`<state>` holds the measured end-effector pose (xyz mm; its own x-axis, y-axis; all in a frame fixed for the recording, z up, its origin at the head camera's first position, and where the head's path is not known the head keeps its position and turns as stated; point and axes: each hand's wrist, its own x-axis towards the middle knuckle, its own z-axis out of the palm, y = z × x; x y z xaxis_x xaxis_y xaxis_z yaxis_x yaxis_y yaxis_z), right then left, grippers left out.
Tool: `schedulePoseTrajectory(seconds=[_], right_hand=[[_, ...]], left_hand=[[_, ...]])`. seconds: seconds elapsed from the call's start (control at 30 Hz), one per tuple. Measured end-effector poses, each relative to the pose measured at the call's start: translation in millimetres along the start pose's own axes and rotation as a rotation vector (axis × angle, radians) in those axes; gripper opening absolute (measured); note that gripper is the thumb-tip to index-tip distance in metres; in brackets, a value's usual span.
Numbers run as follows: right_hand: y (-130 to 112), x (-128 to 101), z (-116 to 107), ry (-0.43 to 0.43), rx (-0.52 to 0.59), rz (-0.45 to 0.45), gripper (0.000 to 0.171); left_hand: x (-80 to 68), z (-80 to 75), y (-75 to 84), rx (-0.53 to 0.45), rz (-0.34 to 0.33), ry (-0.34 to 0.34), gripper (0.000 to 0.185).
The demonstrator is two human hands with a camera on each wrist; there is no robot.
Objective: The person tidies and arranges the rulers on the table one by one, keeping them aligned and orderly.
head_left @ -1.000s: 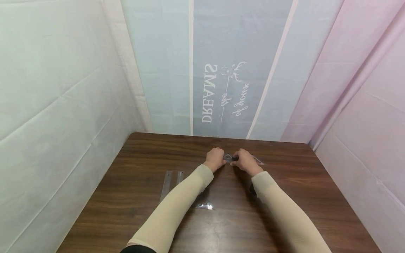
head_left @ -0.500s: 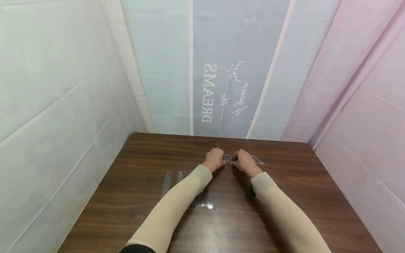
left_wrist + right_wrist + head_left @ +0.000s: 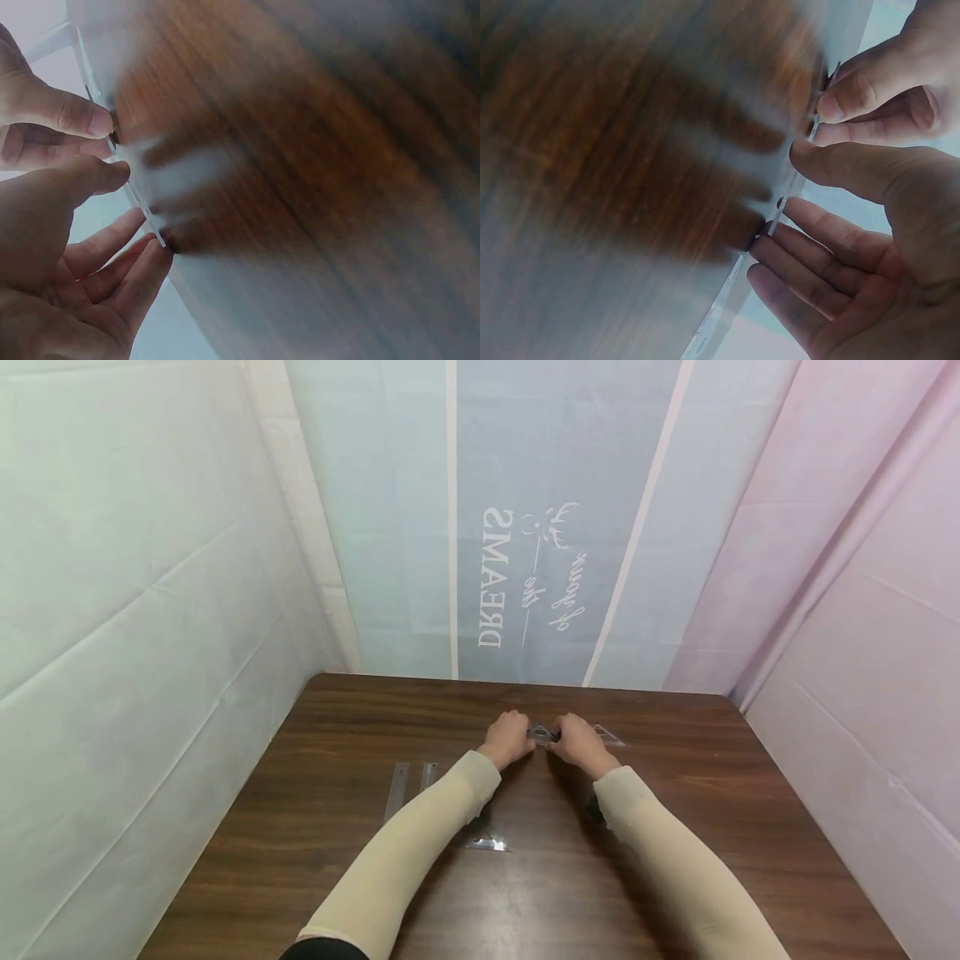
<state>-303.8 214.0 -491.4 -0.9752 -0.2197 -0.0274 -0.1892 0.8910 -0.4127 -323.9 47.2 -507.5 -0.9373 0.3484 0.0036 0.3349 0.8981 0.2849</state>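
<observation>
Over the far part of a dark brown wood-grain counter (image 3: 712,793), a small, thin, clear plastic triangle (image 3: 541,734) sits between a person's two bare hands, close to the back edge. The left hand (image 3: 510,737) grips its left side and the right hand (image 3: 580,745) its right – the fingers of each pinch the piece, thumb against fingertips, and the two thumbs come near each other in the wrist views. There the triangle shows almost edge-on, a pale narrow line with the hands' dark reflections in the glossy surface beside it; whether it touches the counter I cannot tell.

Just to the right of the right hand lies a second clear plastic set square (image 3: 612,739), partly covered by that hand. Nearer the person, left of centre, two straight clear plastic rulers lie side by side – a wider left ruler (image 3: 397,789) and a right ruler (image 3: 428,775), their lower ends hidden by the left beige sleeve (image 3: 420,843). A shiny clear triangular piece (image 3: 487,843) catches the light beside that forearm. The right beige sleeve (image 3: 675,868) reaches in from the lower right. Behind the counter hangs a pale blue-grey cloth (image 3: 375,485) with inverted white lettering, "DREAMS" among it.
</observation>
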Motion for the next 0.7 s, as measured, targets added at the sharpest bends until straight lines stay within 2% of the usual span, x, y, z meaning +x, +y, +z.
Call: schedulePoseTrajectory(seconds=[0.23, 0.7], right_hand=[[3, -7, 4, 0.011, 0.039, -0.001, 0.020], [0, -26, 2, 0.036, 0.051, -0.025, 0.034]], left_hand=[[-7.7, 2.2, -2.8, -0.095, 0.026, 0.028, 0.021], [-29.8, -5.1, -2.4, -0.128, 0.059, 0.076, 0.031]])
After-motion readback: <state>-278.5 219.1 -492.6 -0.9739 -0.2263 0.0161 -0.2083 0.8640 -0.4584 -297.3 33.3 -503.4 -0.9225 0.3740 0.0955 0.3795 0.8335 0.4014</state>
